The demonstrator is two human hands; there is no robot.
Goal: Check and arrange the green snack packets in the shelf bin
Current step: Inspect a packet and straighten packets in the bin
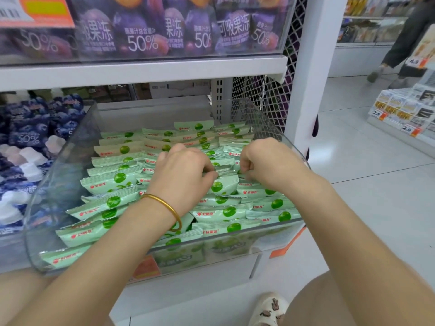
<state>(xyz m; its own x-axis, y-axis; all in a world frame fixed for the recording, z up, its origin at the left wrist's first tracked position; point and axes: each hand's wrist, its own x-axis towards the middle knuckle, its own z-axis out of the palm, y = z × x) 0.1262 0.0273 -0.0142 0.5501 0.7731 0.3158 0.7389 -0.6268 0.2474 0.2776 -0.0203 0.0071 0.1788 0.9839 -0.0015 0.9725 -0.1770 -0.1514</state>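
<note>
A person crouching at a shop shelf works both hands into a clear plastic bin point(70, 147) filled with green snack packets point(113, 182). The packets stand on edge in overlapping rows that run from the bin's front wall to its back, each pale green with a round green fruit and a red logo.

The left hand point(183, 170), its wrist ringed by a gold bangle point(164, 205), is over the middle of the bin. Its fingers are bent down and its fingertips are drawn together on the top edge of one packet in the centre row. The right hand point(263, 161) is just beside it, toward the bin's right wall, knuckles up and fingers curled under among the packets. Whether it actually grips one cannot be told from this angle.

Left of the bin lie dark blue jelly pouches point(30, 132) marked "50%". Above the bin a white shelf board point(141, 71) carries purple pouches point(141, 31) with the same figure behind a clear front panel. Behind the bin's right rear corner is a white mesh panel point(259, 97), and right of that a white upright post point(313, 67).

Below the bin's front right corner the person's light shoe point(268, 307) rests on the pale tiled floor. Far to the right of the bin, across the aisle, boxed goods point(400, 107) sit above orange price tags, and a second person point(404, 43) in dark clothing is partly in view beyond them.
</note>
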